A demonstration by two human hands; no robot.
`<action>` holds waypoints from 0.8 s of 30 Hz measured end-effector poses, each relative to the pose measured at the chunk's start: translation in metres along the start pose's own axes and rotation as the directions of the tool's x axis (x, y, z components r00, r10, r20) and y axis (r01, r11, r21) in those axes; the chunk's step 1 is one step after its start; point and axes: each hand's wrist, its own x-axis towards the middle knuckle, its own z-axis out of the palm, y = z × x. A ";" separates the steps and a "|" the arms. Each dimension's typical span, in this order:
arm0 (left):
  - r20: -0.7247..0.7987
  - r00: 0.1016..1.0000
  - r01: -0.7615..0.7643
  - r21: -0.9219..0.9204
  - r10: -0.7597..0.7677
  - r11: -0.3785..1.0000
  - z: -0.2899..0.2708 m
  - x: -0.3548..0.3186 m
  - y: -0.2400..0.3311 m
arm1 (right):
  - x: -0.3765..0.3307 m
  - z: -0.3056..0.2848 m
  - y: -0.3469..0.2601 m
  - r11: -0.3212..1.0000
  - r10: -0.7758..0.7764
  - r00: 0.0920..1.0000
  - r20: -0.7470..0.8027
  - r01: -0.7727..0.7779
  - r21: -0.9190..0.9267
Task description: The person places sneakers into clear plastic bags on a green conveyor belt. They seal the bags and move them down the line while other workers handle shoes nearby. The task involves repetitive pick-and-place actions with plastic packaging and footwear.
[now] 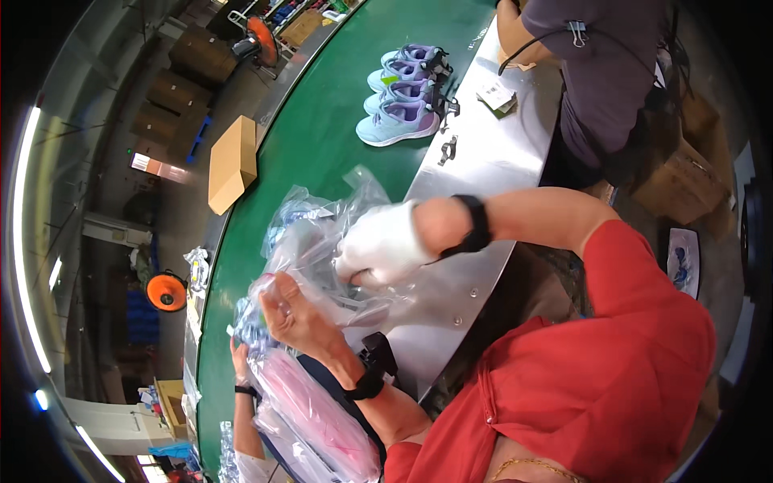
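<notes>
Clear plastic bags (pixel 302 249) lie crumpled over the belt edge and the metal table in front of me. My right hand (pixel 382 245), in a white glove, is closed on the clear plastic bag. Beside it my bare left hand (pixel 296 315) has its fingers curled in, pinching the film of a bag. Bluish wrapped things show through the plastic beyond my hands, too blurred to name. Below my left hand a stack of pink-tinted plastic bags (pixel 310 402) rests next to a dark edge.
Light-blue and purple sneakers (pixel 398 121) stand in a row on the green conveyor belt (pixel 334 97). A cardboard box (pixel 233 165) sits at the belt's far edge. Papers (pixel 497 98) and black clips lie on the metal table (pixel 451 282). Co-workers are at upper right and lower left.
</notes>
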 end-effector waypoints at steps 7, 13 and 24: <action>0.093 0.983 0.178 -0.241 -0.160 0.954 0.036 0.020 0.001 | -0.063 -0.098 0.112 0.933 0.327 0.839 -0.434 -0.215 0.288; 0.118 0.971 0.229 -0.198 -0.209 0.953 0.045 0.021 -0.008 | -0.044 -0.060 0.223 0.636 0.649 0.760 0.050 -0.505 -0.584; 0.199 0.968 0.197 -0.228 -0.152 0.954 0.034 0.024 -0.018 | -0.032 -0.050 0.203 0.726 0.579 0.755 -0.308 -0.649 -0.226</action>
